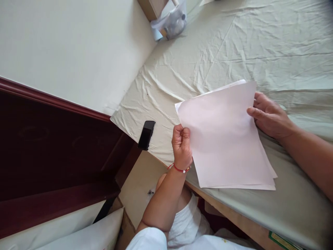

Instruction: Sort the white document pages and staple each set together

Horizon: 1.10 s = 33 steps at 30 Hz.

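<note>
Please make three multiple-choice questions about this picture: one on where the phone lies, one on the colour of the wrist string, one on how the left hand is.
1. Where does the phone lie?
A. on the corner of the sheet
B. on the papers
C. in a hand

2. What colour is the wrist string?
A. blue
B. red
C. green

3. How is the left hand?
A. flat and open
B. out of view
C. closed on the papers

Answers: 1 A, it sits at the sheet's corner edge, apart from the papers. 2 B, a red string with pale beads. 3 C, fingers pinch the paper's left edge; the right hand touches the far edge.
</note>
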### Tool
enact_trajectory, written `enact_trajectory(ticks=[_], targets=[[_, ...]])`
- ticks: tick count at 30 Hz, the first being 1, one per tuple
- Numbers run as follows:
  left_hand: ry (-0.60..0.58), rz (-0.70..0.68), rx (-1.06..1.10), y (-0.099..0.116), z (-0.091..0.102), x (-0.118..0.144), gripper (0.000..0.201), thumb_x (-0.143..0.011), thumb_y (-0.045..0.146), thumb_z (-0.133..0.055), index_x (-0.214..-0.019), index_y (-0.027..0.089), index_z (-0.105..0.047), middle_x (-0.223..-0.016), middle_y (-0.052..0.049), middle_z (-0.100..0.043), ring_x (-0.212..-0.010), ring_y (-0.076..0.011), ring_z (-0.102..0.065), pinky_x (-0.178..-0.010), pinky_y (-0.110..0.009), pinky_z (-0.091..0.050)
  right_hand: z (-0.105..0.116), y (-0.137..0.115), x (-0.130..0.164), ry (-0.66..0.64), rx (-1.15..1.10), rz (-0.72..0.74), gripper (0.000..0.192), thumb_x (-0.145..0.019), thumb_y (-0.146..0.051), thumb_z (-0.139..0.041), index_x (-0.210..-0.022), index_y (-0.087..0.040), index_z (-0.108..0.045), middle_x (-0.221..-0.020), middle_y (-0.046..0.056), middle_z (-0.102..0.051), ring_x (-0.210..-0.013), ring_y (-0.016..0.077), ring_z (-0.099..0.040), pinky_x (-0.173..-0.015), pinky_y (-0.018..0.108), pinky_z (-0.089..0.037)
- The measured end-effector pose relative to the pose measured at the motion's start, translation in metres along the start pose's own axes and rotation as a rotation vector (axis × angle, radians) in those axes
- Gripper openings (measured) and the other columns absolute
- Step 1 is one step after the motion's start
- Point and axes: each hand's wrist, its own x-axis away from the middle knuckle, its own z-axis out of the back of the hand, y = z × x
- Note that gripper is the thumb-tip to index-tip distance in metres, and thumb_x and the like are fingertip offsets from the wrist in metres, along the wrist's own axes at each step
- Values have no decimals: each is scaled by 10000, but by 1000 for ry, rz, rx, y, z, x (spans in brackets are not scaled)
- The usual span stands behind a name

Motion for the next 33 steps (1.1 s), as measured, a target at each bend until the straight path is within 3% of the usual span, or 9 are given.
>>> enact_trajectory(ticks=[5,9,12,16,20,25,29,33], targets=[[69,12,78,7,-4,-2,469,-756,642,-891,-864,268,-630,-765,48,-506,-768,-114,-524,-803,-221,-514,0,-7,4,40,-34,-82,708,-739,-564,-950,-1357,-321,-705,-1355,55,-746,-1229,302,-726,-978,403,-634],[118,49,87,9,-4,-6,491,-763,634,-887,-873,261,-588,-805,47,-531,-803,-121,-543,-818,-231,-508,7,-4,6,17,-41,-244,672,-668,-691,-938,-1179,-283,-784,-1151,84,-809,-1060,329,-787,-791,392,-669],[119,58,-22,3,-3,-6,441,-829,617,-841,-921,255,-606,-818,47,-533,-789,-117,-524,-791,-223,-476,10,-3,8,9,-53,-357,668,-571,-721,-968,-1023,-254,-813,-994,102,-822,-905,329,-804,-672,387,-667],[4,58,-207,-3,-6,1,374,-931,584,-750,-904,233,-623,-749,46,-489,-723,-118,-474,-739,-229,-433,2,-11,8,159,-61,-394,591,-457,-569,-1063,-888,-240,-827,-872,52,-814,-711,233,-773,-607,326,-667],[-154,144,-51,6,-13,6,373,-912,584,-772,-965,246,-624,-841,19,-630,-844,-148,-621,-831,-255,-511,-6,-21,11,267,-33,-482,552,-379,-441,-1101,-794,-212,-819,-782,13,-796,-568,159,-711,-480,247,-618],[-208,336,176,19,-16,1,580,-813,496,-888,-1281,289,-613,-1154,-41,-752,-1158,-263,-725,-1047,-405,-566,-1,-20,15,106,64,-546,489,-486,-481,-1075,-760,-181,-805,-762,29,-796,-551,175,-717,-463,258,-623],[-285,385,190,21,-12,-4,793,-757,378,-911,-1457,372,-539,-1080,-6,-750,-1165,-289,-729,-1068,-468,-564,5,-16,14,9,94,-561,456,-559,-483,-1051,-794,-174,-812,-774,49,-805,-579,204,-746,-492,273,-641],[-476,354,106,20,-5,-8,898,-740,361,-893,-1536,424,-483,-1155,-8,-738,-1103,-277,-714,-1006,-449,-571,5,-18,13,-13,68,-581,466,-527,-462,-1057,-781,-165,-804,-753,57,-799,-567,221,-744,-493,285,-640]])
